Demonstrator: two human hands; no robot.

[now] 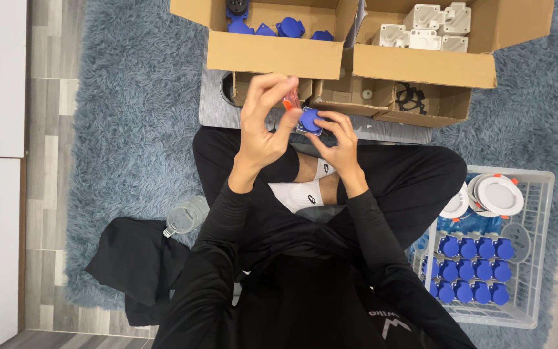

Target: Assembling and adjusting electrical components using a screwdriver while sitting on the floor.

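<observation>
I sit cross-legged on a blue shaggy rug. My right hand [338,139] grips a small blue socket part [309,120] held above my lap. Raised beside it, my left hand [265,123] pinches a small orange-red piece [290,101] between its fingertips, just above and left of the blue part. The two hands nearly touch. How the orange piece is shaped is hard to tell.
Cardboard boxes stand ahead: one [272,52] with blue parts, one [421,64] with white housings, a lower one [440,106] with a black ring. A white wire basket [540,258] at right holds several blue parts and white round fixtures. A clear bottle [185,216] and black cloth [134,258] lie at left.
</observation>
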